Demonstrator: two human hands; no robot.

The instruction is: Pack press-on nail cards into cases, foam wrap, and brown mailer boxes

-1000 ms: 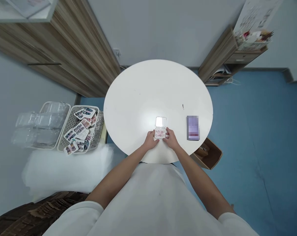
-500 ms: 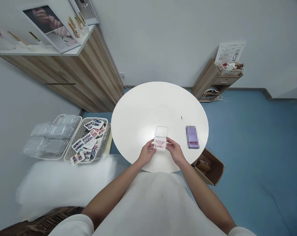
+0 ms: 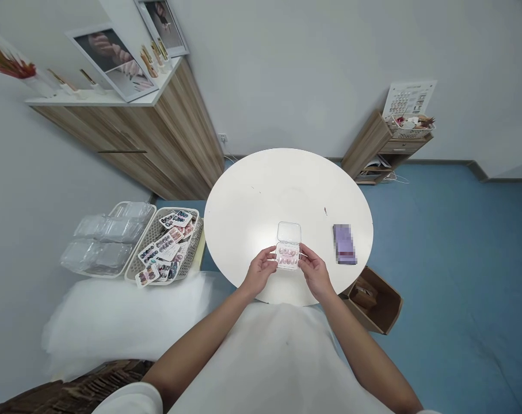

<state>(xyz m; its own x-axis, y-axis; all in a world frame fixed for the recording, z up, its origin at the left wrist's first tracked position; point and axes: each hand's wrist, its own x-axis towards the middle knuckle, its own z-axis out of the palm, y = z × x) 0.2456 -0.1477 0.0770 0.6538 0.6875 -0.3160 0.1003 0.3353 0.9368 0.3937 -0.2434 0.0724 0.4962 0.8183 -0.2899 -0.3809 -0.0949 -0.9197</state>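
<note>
A small clear plastic case (image 3: 288, 265) of pink press-on nails is held between my two hands over the near part of the white round table (image 3: 243, 201). Its transparent lid (image 3: 289, 232) stands raised, hinged on the far side. My left hand (image 3: 261, 270) pinches the case's left edge between thumb and fingers. On the opposite edge, my right hand (image 3: 316, 272) grips it the same way. Rows of glossy pink nails (image 3: 288, 252) show inside. To the right on the table lies a purple packet (image 3: 344, 244), its print blurred out.
On the left, one white basket (image 3: 194, 236) holds several nail cards, and another basket (image 3: 152, 214) holds clear plastic packs. An open cardboard box (image 3: 388, 313) stands on the floor at the right. A wooden cabinet (image 3: 191, 123) and a small shelf unit (image 3: 364, 146) stand by the wall.
The whole view has shifted slightly, with the scene sitting a little further right and lower. Both hands keep hold of the open case; my grip looks much the same.
</note>
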